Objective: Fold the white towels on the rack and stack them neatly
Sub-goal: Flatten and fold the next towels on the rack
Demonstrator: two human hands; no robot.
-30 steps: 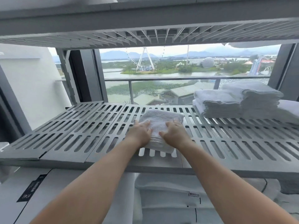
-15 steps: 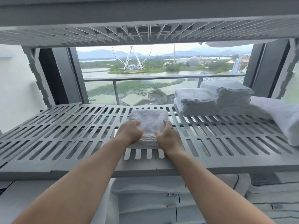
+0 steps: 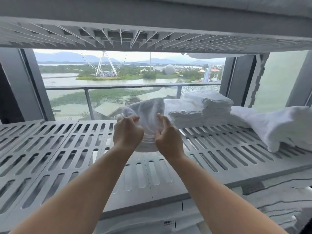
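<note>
I hold the small folded white terry towel (image 3: 148, 114) clear above the grey slotted plastic shelf (image 3: 50, 149), left hand (image 3: 128, 132) pinching one edge, right hand (image 3: 168, 139) curved at the other (grip blurred, I cannot tell), presumably bound for the neighbouring stack of folded white towels (image 3: 211, 108).

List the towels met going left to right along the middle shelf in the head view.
The held towel → shorter folded stack → taller folded stack → loose unfolded towel.

A blurred small white towel (image 3: 148, 112) is held above the slatted rack (image 3: 50, 149), beside folded towel stacks (image 3: 209, 108).
</note>
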